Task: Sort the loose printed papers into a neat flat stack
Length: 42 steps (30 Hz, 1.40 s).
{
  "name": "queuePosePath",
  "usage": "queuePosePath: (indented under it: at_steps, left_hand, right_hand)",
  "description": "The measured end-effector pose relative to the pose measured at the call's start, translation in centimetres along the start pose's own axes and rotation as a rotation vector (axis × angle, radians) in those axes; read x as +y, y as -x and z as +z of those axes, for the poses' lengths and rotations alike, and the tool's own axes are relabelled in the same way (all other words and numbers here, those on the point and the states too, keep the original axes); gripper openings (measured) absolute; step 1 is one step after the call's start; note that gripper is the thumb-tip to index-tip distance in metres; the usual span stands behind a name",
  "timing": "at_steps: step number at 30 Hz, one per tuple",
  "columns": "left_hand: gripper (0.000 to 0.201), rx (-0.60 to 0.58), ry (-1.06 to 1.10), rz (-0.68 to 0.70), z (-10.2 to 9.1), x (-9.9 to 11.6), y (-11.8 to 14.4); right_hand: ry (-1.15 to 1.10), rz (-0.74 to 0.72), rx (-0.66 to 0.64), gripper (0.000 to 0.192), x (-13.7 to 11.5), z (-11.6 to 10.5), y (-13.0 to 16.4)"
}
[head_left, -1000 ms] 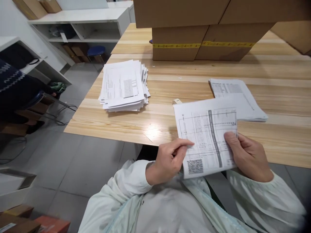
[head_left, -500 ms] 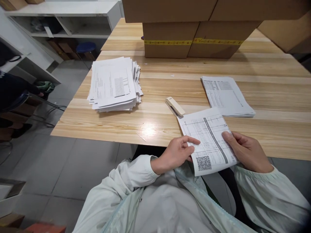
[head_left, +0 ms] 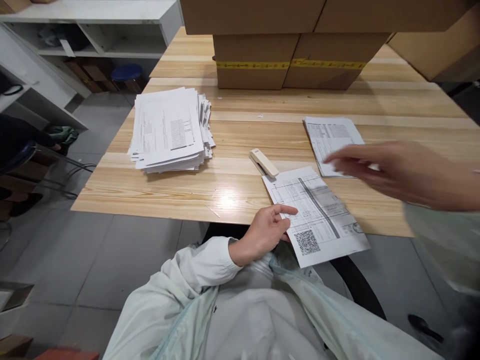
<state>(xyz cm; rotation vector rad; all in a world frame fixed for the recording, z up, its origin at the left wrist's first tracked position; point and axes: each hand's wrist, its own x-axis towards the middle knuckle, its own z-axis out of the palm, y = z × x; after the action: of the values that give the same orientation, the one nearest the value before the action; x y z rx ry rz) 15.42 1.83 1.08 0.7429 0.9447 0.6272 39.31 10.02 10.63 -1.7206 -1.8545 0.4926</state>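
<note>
My left hand (head_left: 264, 233) pinches the left edge of a printed sheet (head_left: 318, 215) with a table and a QR code, which lies half on the wooden table (head_left: 240, 192) and overhangs its front edge. My right hand (head_left: 397, 167) is off the sheet, blurred, raised above the table with its fingers stretched leftward toward a beige stapler (head_left: 264, 162). The stapler lies just beyond the sheet's top left corner. Partly under my right hand lies a thin pile of printed sheets (head_left: 330, 137).
A thick, uneven stack of papers (head_left: 170, 130) sits at the table's left. Stacked cardboard boxes (head_left: 292, 45) with yellow tape fill the far side. White shelving (head_left: 97, 30) and a blue stool (head_left: 126, 72) stand at the left, with cables on the grey floor.
My right hand let go of the sheet and rose leftward over the table. The sheet dropped flatter onto the table edge, held by my left hand alone. The stapler came into view.
</note>
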Motion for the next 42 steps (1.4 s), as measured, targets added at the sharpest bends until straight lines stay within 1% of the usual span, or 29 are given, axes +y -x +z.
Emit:
queuePosePath:
  at_steps: [1,2,3,5,7,10,13,16,19,22,24,25,26,28,32,35,37,39,41,42]
  left_hand:
    - [0.026,0.009,-0.018,0.012,0.0,0.0,0.2]
    - [0.027,0.016,-0.036,0.018,-0.1,0.1,0.3]
    - [0.027,0.020,-0.054,0.017,-0.2,0.2,0.5]
    - [0.029,0.029,-0.085,0.010,-0.6,0.4,1.0]
    - [0.029,0.047,-0.102,0.011,-1.2,0.7,1.3]
    - [0.029,0.055,-0.098,0.019,-2.3,1.0,1.6]
    - [0.028,0.051,-0.088,0.031,-3.3,1.3,1.7]
    - [0.027,0.061,-0.088,0.039,-4.3,1.8,1.7]
    - [0.026,0.050,-0.079,0.033,-5.1,2.5,1.8]
    - [0.023,0.041,-0.076,0.001,-5.6,3.4,1.7]
    - [0.022,0.049,-0.085,-0.025,-5.7,3.8,1.5]
    - [0.023,0.053,-0.088,-0.036,-5.7,3.9,1.3]
    - [0.023,0.057,-0.088,-0.044,-5.6,4.0,1.2]
    - [0.024,0.059,-0.088,-0.052,-5.5,4.0,1.0]
    - [0.024,0.051,-0.107,-0.053,-5.5,3.8,0.9]
    - [0.024,0.064,-0.123,-0.053,-5.4,3.9,0.8]
    - [0.024,0.084,-0.133,-0.052,-5.3,4.0,0.8]
    - [0.024,0.105,-0.145,-0.043,-5.1,4.1,0.8]
    - [0.023,0.106,-0.164,-0.022,-5.1,3.9,1.0]
    - [0.022,0.092,-0.176,-0.010,-5.2,3.6,1.4]
  right_hand:
    - [0.127,-0.131,-0.252,0.011,-1.8,1.9,-1.4]
    - [0.224,-0.224,-0.336,0.022,-3.4,3.8,-2.7]
    - [0.289,-0.280,-0.381,0.032,-4.6,5.7,-4.0]
    - [0.384,-0.349,-0.432,0.042,-5.8,9.0,-6.0]
    - [0.417,-0.389,-0.473,0.044,-6.1,11.4,-7.4]
    - [0.397,-0.389,-0.481,0.041,-6.2,13.7,-8.3]
    - [0.365,-0.334,-0.399,0.039,-6.9,15.2,-8.6]
    - [0.364,-0.324,-0.361,0.037,-8.0,16.4,-8.9]
    - [0.425,-0.321,-0.329,0.036,-8.9,16.9,-9.0]
    - [0.460,-0.327,-0.177,0.042,-9.6,17.3,-8.8]
    - [0.431,-0.371,-0.080,0.045,-10.0,17.7,-8.7]
    - [0.413,-0.398,-0.058,0.044,-10.2,18.1,-8.7]
    - [0.403,-0.426,-0.054,0.043,-10.3,18.5,-8.7]
    - [0.406,-0.466,-0.087,0.042,-10.2,19.3,-8.8]
    - [0.433,-0.501,-0.157,0.044,-9.6,20.8,-8.5]
    - [0.446,-0.504,-0.146,0.047,-9.2,21.3,-8.1]
    - [0.434,-0.499,-0.124,0.049,-9.3,21.4,-8.1]
    - [0.368,-0.506,-0.090,0.047,-9.6,21.0,-8.5]
    - [0.252,-0.518,-0.045,0.042,-10.1,19.8,-8.9]
    - [0.187,-0.520,-0.016,0.040,-10.3,18.7,-8.9]
